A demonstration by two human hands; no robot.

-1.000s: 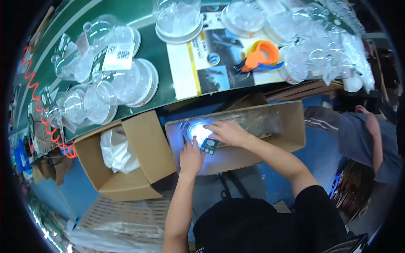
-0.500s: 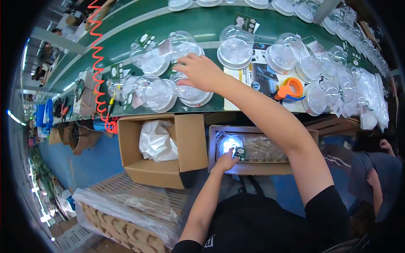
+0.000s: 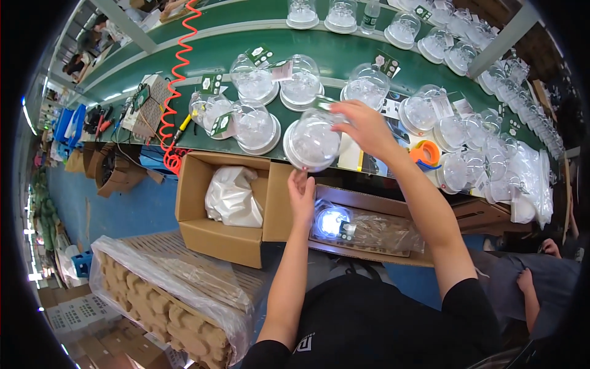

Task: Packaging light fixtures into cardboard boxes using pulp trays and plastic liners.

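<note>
Green bench (image 3: 206, 141), bare strip (image 3: 338, 48) behind, hands (image 3: 367, 130) clamped on a clear dome (image 3: 312, 142) at the front edge, open cartons (image 3: 221, 243) below.

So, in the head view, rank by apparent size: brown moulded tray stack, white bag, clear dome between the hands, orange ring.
1. Brown moulded tray stack
2. White bag and clear dome, too alike to rank
3. Orange ring, smallest

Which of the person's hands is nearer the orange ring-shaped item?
Right. The right hand is left of the orange item, at the top of a clear dome; the left hand is farther left, at its base.
</note>
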